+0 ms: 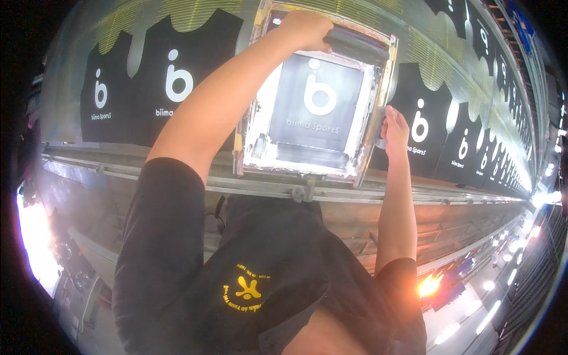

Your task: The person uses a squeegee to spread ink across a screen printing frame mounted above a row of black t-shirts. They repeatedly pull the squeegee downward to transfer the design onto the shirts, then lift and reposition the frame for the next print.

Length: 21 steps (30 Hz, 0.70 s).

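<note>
A screen-printing frame (388, 77) lies on the long print table, its pale mesh (284, 106) smeared with white ink around the edges. Through the mesh shows a dark panel with a white rounded emblem. At the frame's far end, my left hand (305, 31) is closed over a squeegee (358, 46), a dark bar lying across the mesh; part of it is hidden under the hand. My right hand (395, 129) is curled at the frame's right side rail, with the fingertips partly out of sight.
Black cut garment panels (195, 50) with white emblems lie left of the frame. More printed panels (419, 97) run in rows to the right. A metal rail (284, 188) borders the table's near edge. Bright lamps glare at far left and lower right.
</note>
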Each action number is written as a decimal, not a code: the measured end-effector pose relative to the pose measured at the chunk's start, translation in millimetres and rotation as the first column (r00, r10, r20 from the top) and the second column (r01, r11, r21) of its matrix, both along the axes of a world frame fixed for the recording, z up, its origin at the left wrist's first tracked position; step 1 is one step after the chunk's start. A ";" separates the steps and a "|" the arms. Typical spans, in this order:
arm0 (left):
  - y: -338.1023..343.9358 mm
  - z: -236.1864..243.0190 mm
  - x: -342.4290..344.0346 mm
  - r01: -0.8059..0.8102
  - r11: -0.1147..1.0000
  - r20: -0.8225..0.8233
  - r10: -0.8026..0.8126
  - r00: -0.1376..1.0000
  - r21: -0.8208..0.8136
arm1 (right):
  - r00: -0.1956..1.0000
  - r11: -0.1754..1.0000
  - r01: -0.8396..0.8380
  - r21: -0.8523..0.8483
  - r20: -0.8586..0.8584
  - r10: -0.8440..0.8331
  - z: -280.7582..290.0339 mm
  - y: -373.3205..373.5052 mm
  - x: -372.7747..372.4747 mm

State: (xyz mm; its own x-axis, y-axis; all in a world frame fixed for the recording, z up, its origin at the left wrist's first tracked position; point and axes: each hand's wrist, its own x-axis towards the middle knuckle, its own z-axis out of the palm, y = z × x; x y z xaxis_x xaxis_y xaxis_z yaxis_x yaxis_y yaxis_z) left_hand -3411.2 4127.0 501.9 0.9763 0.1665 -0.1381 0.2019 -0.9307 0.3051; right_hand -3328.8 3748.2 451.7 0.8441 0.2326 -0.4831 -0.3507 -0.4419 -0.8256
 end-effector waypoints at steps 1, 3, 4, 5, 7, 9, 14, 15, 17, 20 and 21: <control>-0.8 -8.1 -4.8 -0.015 0.999 0.033 0.016 0.999 -0.039 | 1.000 1.000 0.018 -0.003 -0.015 -0.018 4.8 3.4 -1.1; -7.4 -5.4 -12.4 -0.017 0.994 0.097 0.027 0.995 -0.107 | 0.996 0.997 0.077 0.001 -0.044 -0.077 17.4 8.4 -4.1; -12.4 -3.8 -17.6 -0.016 0.991 0.067 0.025 0.997 -0.134 | 0.995 0.995 0.098 0.004 -0.035 -0.098 25.0 10.5 -3.9; -20.0 -0.9 -28.7 -0.034 0.988 0.061 0.044 0.997 -0.151 | 0.993 0.993 0.117 0.008 -0.026 -0.116 34.3 14.3 -5.3; -42.8 3.3 -56.9 -0.071 0.980 0.050 0.081 0.995 -0.185 | 0.992 0.992 0.129 0.019 -0.004 -0.129 45.7 13.7 -6.8; -77.7 -5.2 -105.8 -0.066 0.976 0.164 0.101 0.981 -0.208 | 0.995 0.994 0.103 0.046 0.011 -0.103 50.2 13.6 -6.7; -179.3 -28.0 -245.2 0.021 0.986 0.339 0.037 0.940 -0.166 | 0.997 0.995 0.069 0.068 0.027 -0.071 56.0 18.0 -7.7; -194.9 -25.4 -264.2 0.012 0.988 0.339 0.042 0.940 -0.156 | 0.996 0.995 0.074 0.059 0.037 -0.076 50.6 17.8 -6.0; -206.7 -22.2 -287.8 -0.003 0.985 0.421 0.076 0.904 -0.171 | 0.983 0.993 0.088 0.076 0.153 -0.098 52.4 22.6 -15.6; -187.1 -9.8 -293.7 0.003 0.982 0.385 0.072 0.920 -0.190 | 0.947 0.972 0.146 0.185 0.259 -0.191 63.2 35.7 -27.9; -182.1 0.1 -298.4 -0.005 0.978 0.342 0.078 0.937 -0.210 | 0.942 0.966 0.152 0.210 0.266 -0.206 70.4 40.3 -38.4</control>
State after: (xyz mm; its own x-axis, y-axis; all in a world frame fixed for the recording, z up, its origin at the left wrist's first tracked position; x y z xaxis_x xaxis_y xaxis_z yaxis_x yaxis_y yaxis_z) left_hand -3709.6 3944.9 502.0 0.9620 0.2121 0.1720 0.0867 -0.8345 0.5441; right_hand -3367.2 3788.5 522.1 0.9754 0.1268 -0.1806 -0.1491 -0.2243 -0.9630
